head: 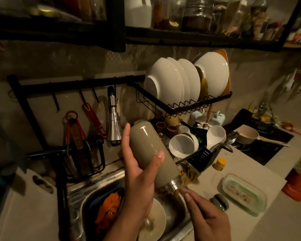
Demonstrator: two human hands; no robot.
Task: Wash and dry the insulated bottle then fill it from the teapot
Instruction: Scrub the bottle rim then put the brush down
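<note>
Over the sink's [101, 184] right rim, hemmed by the dish rack [200, 156] behind, the left hand [139, 173] grips the tilted insulated bottle [151, 153], mouth down, while the right hand [204, 213], fingers loosely closed, touches its steel mouth.

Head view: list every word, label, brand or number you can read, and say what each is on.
No text reads in this frame.
Insulated bottle, held in the left hand: plain, no marking visible.
Shelf jars: any labels too blurred to read.
Yellow-capped bottle: no readable label.
</note>
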